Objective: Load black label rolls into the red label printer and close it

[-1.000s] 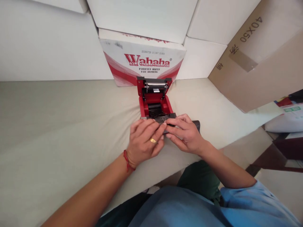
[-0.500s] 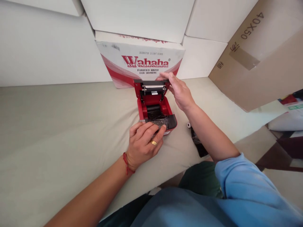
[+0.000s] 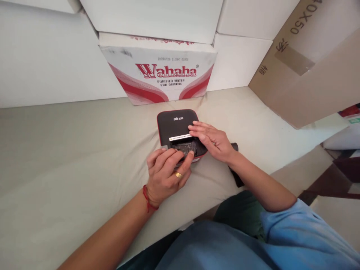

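Note:
A small red-and-black label printer (image 3: 173, 126) sits on the pale cloth with its black lid down. From the slot at its front comes a crinkled, shiny dark film (image 3: 186, 148). My left hand (image 3: 170, 170), with a gold ring and a red cord bracelet, presses its fingers on this film at the printer's front edge. The fingertips are bent over the edge and partly hide it. My right hand (image 3: 212, 140) lies with fingers stretched out over the right side of the lid, touching it. A black roll (image 3: 234, 147) is partly hidden behind my right forearm.
A white-and-red water carton (image 3: 168, 75) stands behind the printer, with white boxes (image 3: 242, 62) around it. A large brown cardboard box (image 3: 306, 86) leans at the right. The cloth-covered surface (image 3: 70, 161) ends in front of my body.
The printer's lid, raised before with the red interior showing, is now down. My right hand has come down and nearer with it. My left hand stays at the film on the front edge.

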`<state>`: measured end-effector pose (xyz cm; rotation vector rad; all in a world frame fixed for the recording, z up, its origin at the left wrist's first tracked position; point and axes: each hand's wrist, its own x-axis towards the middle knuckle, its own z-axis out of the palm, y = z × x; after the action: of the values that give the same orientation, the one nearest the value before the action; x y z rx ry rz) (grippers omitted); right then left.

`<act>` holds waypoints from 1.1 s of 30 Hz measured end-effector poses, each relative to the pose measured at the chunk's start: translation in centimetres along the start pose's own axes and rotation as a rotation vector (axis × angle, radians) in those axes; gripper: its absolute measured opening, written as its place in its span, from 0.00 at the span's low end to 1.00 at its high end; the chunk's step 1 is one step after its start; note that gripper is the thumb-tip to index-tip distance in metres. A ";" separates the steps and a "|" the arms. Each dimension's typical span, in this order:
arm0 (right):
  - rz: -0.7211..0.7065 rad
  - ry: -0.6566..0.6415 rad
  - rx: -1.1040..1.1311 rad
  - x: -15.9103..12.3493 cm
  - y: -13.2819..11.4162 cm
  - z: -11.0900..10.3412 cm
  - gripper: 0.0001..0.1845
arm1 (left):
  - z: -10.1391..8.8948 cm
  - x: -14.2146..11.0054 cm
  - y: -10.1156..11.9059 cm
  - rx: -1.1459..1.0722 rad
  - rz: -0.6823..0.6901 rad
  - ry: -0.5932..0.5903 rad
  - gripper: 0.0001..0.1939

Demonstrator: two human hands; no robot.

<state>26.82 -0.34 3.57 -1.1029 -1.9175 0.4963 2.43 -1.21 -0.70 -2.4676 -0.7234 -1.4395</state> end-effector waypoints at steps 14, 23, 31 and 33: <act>0.003 0.110 0.044 -0.6 0.3 2.0 0.28 | 0.1 -0.9 -5.2 -0.363 -0.480 0.059 0.22; -0.075 0.096 0.038 -0.7 0.0 1.3 0.26 | -0.2 -0.3 -6.0 -0.405 -0.457 0.029 0.14; -0.263 0.190 -0.149 -2.5 -0.8 2.1 0.26 | 1.1 -1.4 -6.6 -0.752 -0.623 0.013 0.28; -0.309 0.244 -0.177 -2.7 -0.7 2.3 0.24 | 1.5 -1.5 -6.6 -0.933 -0.760 0.001 0.40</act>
<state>25.25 -2.81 1.49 -0.9055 -1.8930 0.0189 -0.32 4.58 -3.27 -2.9605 -1.3185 -2.5049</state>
